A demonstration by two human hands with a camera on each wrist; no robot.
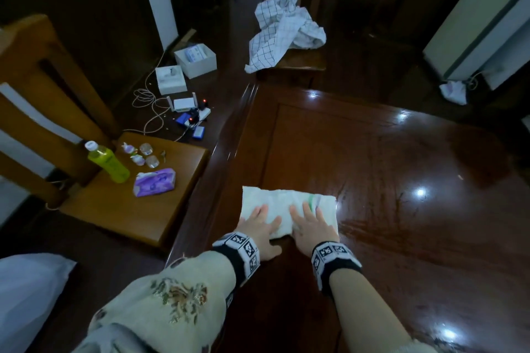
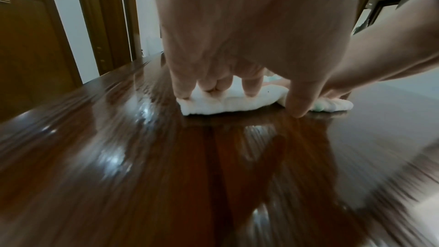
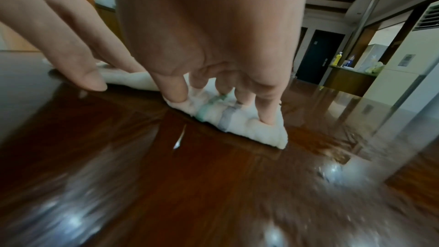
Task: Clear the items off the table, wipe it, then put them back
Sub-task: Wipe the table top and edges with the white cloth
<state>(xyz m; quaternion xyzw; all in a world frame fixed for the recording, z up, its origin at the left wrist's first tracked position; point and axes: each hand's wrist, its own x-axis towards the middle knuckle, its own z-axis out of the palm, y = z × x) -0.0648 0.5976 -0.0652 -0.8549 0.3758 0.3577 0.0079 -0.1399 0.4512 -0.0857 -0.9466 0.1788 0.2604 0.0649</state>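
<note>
**Both hands flat on the cloth**

The left hand [image 1: 259,231] lies palm down, fingers straight, pressing the left half of a folded white cloth [image 1: 284,205]; its thumb touches the bare wood. The right hand [image 1: 312,228] presses the right half likewise, fingers spread. The cloth, soft with a green stripe, lies near the left edge of the glossy, dark, streaked table [image 1: 387,169].

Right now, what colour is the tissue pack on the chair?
Purple, with a white pattern; the tissue pack shows best in the head view.
</note>
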